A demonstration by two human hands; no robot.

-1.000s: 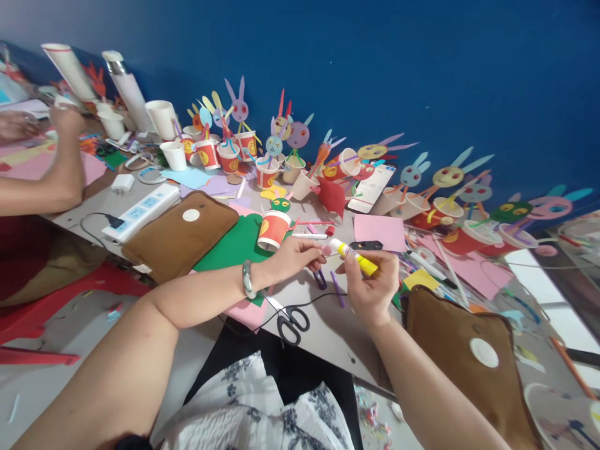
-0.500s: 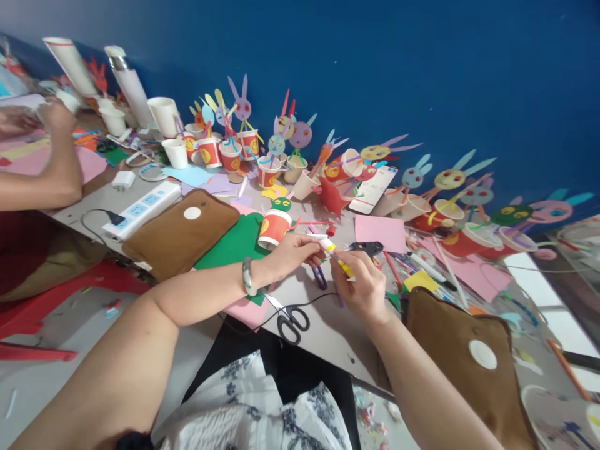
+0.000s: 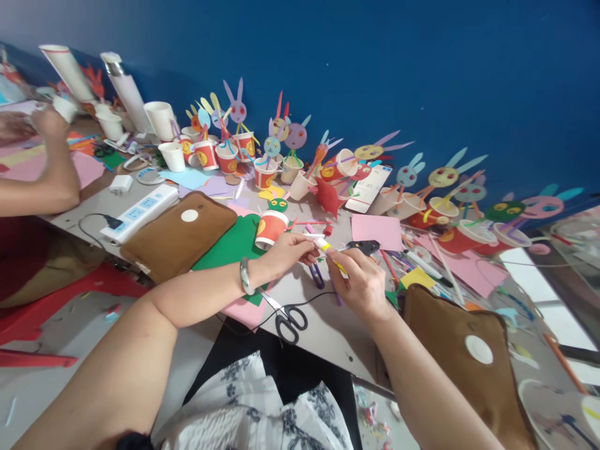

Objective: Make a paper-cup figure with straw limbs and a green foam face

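Observation:
My right hand (image 3: 360, 280) is closed around a small white and yellow tube (image 3: 322, 244), its white end pointing left. My left hand (image 3: 296, 252), with a bangle at the wrist, is pinched at that end beside a thin white piece. Exactly what its fingertips grip is hidden. Just behind my left hand a red and white paper cup (image 3: 272, 229) lies tilted below a green paper face (image 3: 277, 205). Black-handled scissors (image 3: 290, 322) lie nearer to me, and a purple cutter (image 3: 317, 275) lies under my hands.
Several paper cups with rabbit-like paper figures (image 3: 238, 111) line the blue wall. Brown pouches (image 3: 187, 231) lie left and right. A power strip (image 3: 140, 212), green paper (image 3: 225, 247), pink paper (image 3: 376, 232) and a phone (image 3: 370, 189) are around. A co-worker's arm (image 3: 47, 169) is at left.
The view has shifted slightly. My hands stay together at the tube with nearly the same grip. At the left, the co-worker's hand now shows a white cup raised more clearly.

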